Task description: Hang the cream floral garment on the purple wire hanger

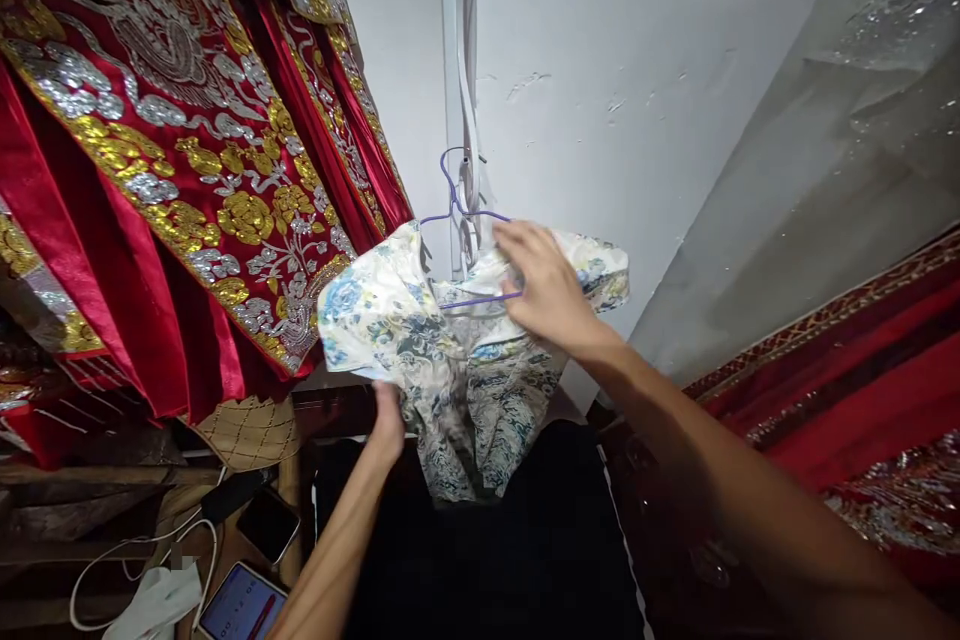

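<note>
A white garment with blue and yellow flowers (420,340) hangs crumpled on a thin purple wire hanger (461,210), whose hook catches a white strap on the wall. My right hand (547,290) lies on the garment's upper right, fingers spread over the cloth near the hanger's bar. My left hand (388,420) grips the garment's lower left edge from below, partly hidden by the fabric.
Red robes with gold and silver embroidery (165,150) hang at left; more red embroidered cloth (862,390) lies at right. Below left, a wooden surface carries two phones (259,560), white cables and a woven fan (251,430). Black fabric (510,550) lies beneath.
</note>
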Demonstrator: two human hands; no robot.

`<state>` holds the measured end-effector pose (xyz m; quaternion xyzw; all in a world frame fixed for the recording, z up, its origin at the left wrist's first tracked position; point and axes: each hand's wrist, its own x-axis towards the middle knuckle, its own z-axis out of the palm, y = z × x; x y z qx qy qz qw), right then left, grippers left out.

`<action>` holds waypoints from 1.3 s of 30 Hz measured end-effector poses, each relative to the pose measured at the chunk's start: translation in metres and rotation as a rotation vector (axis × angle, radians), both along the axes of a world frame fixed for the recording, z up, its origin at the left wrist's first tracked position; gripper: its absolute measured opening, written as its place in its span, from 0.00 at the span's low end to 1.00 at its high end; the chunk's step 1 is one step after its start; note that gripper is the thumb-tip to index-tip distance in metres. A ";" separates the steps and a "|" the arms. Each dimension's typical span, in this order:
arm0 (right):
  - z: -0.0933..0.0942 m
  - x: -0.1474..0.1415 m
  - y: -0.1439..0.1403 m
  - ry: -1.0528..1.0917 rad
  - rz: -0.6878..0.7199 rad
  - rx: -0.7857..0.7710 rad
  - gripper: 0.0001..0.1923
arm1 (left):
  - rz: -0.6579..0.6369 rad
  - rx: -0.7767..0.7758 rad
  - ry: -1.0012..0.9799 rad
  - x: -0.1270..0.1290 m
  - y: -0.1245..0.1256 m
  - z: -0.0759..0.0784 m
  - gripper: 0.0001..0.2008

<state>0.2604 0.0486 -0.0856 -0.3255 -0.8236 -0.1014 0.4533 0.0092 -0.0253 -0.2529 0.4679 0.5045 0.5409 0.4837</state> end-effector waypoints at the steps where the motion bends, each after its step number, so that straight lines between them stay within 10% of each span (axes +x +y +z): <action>1: -0.004 -0.007 -0.004 -0.028 0.071 -0.055 0.42 | 0.035 0.004 -0.031 0.009 0.000 -0.002 0.45; 8: -0.023 -0.044 -0.058 0.156 0.531 -0.318 0.31 | 0.027 0.041 -0.272 0.051 -0.003 0.014 0.37; 14: -0.136 -0.048 -0.078 1.115 -0.009 -0.595 0.13 | 0.150 -0.020 -0.327 0.046 -0.016 -0.008 0.38; 18: -0.183 -0.056 -0.079 1.039 0.150 -1.084 0.24 | 0.100 -0.030 -0.298 0.047 -0.021 -0.006 0.36; 22: -0.179 -0.057 -0.082 0.924 0.231 -1.078 0.22 | 0.129 -0.006 -0.319 0.053 -0.020 -0.003 0.33; 29: -0.187 -0.048 -0.088 0.874 0.186 -1.175 0.14 | 0.817 0.506 0.305 0.078 -0.021 -0.040 0.38; 34: -0.170 -0.054 -0.092 0.807 0.251 -1.258 0.18 | 0.408 0.561 0.429 0.098 -0.022 -0.062 0.10; 39: -0.101 -0.044 -0.061 0.741 0.268 -1.182 0.14 | 0.245 0.530 0.382 0.097 -0.012 -0.057 0.07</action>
